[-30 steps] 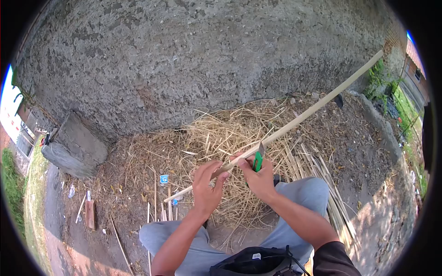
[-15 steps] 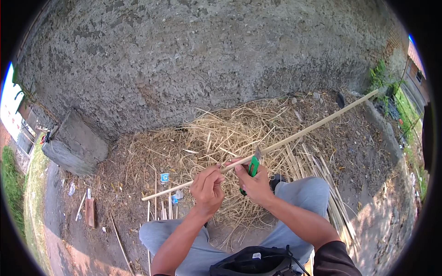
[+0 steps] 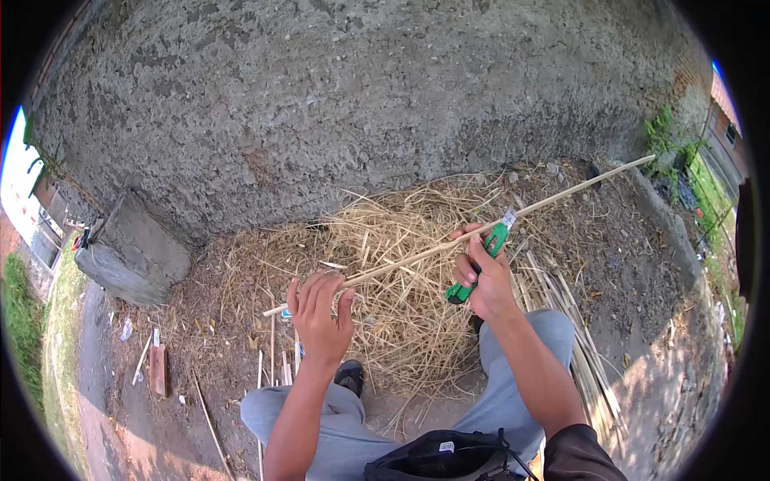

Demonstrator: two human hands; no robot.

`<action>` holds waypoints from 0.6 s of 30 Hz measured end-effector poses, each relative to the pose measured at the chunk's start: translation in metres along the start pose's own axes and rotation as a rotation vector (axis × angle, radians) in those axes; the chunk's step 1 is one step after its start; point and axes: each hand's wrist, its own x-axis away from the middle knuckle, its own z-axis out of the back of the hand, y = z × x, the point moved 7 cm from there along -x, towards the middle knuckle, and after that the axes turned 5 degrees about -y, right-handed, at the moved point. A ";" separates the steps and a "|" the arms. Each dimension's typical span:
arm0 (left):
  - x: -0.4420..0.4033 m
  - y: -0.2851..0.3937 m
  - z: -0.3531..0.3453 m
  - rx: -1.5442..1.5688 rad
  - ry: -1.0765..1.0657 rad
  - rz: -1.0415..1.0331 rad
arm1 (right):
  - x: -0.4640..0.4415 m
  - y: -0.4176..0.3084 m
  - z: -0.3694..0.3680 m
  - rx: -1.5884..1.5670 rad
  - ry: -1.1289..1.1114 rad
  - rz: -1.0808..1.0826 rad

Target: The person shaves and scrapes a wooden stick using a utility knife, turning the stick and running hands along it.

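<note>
A long, thin bamboo strip (image 3: 401, 263) runs on a slant from lower left to upper right over the shavings. My right hand (image 3: 491, 289) is closed around a green utility knife (image 3: 496, 239) with its blade out near the strip. The same hand's thumb and fingertips pinch the strip. Near the strip's lower end is my left hand (image 3: 321, 317), its fingers stretched out and the thumb apart. Those fingers cover part of the strip, and whether they press on it is hidden.
A heap of pale shavings (image 3: 409, 353) lies between my legs. More bamboo strips (image 3: 589, 361) are stacked by my right leg. A rough wall (image 3: 361, 104) rises ahead, with a concrete block (image 3: 136, 248) at left. A black bag (image 3: 441, 457) sits at my lap.
My right hand with the knife has moved right and up along the strip. My left hand has shifted left, its fingers loosening from a pinch. The strip appears turned, its narrower side showing.
</note>
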 end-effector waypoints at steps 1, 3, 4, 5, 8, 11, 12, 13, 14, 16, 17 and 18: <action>0.004 -0.003 -0.004 -0.003 0.002 0.001 | 0.000 0.000 0.000 -0.035 -0.012 -0.007; 0.013 -0.012 -0.010 0.150 0.016 0.042 | 0.001 -0.001 -0.003 -0.028 -0.038 -0.007; 0.014 -0.012 -0.012 0.148 0.017 0.045 | 0.002 -0.003 -0.004 0.021 -0.018 -0.009; 0.014 -0.010 -0.011 0.185 0.063 0.043 | 0.003 -0.005 -0.005 0.071 0.002 -0.009; 0.014 -0.008 -0.006 0.217 0.124 0.022 | 0.003 -0.009 -0.006 0.081 0.022 -0.013; 0.014 -0.007 -0.002 0.209 0.137 0.000 | 0.002 -0.008 -0.003 0.062 0.048 -0.035; 0.014 -0.007 -0.002 0.206 0.133 -0.004 | 0.002 -0.008 -0.003 0.061 0.050 -0.034; 0.014 -0.007 -0.002 0.207 0.132 -0.004 | 0.001 -0.007 -0.002 0.065 0.053 -0.034; 0.014 -0.007 -0.002 0.214 0.128 -0.005 | 0.001 -0.007 -0.001 0.068 0.056 -0.035; 0.014 -0.006 -0.002 0.221 0.125 -0.004 | 0.001 -0.009 -0.001 0.074 0.062 -0.024; 0.014 -0.005 -0.003 0.232 0.113 -0.006 | 0.001 -0.009 -0.001 0.081 0.067 -0.014; 0.013 -0.004 -0.004 0.243 0.100 -0.008 | 0.000 -0.009 -0.001 0.081 0.066 -0.015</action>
